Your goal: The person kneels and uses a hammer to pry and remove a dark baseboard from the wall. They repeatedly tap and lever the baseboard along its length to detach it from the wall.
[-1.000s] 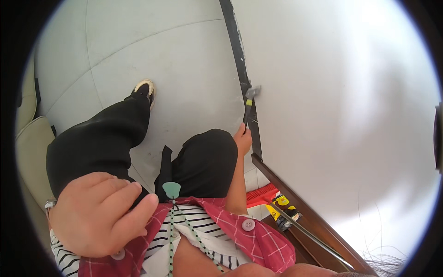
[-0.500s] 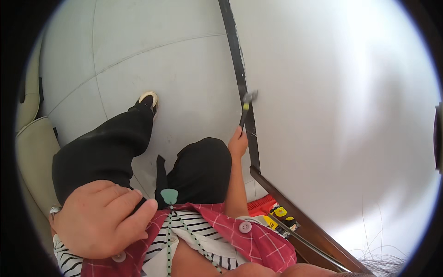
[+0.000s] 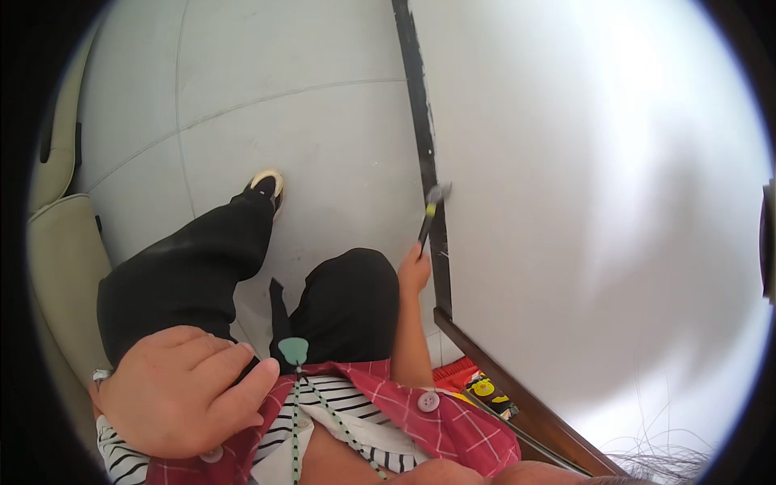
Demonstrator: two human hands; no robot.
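My right hand [image 3: 414, 272] is wrapped around the black handle of a hammer [image 3: 427, 225], which has a yellow-green band below its grey metal head. The hammer's head is at the upper edge of the dark baseboard [image 3: 423, 133], beside the white wall; whether it touches the wall I cannot tell. Close to the camera, my left hand [image 3: 186, 392] hangs over my left thigh, back of the hand up. Its fingers are loosely bent and a little apart, with nothing visible in them; the palm is hidden.
Beige seats [image 3: 69, 267] stand along the left side. A brown wooden ledge [image 3: 517, 388] runs at the lower right, with red and yellow packages [image 3: 482, 388] beside it. Grey tiles [image 3: 291, 48] cover the floor. A green pendant [image 3: 293, 351] hangs from my neck.
The view has shifted slightly, so the floor, baseboard and hammer sit a little lower in the picture. My right hand keeps its grip on the hammer at the baseboard. My left hand has barely moved.
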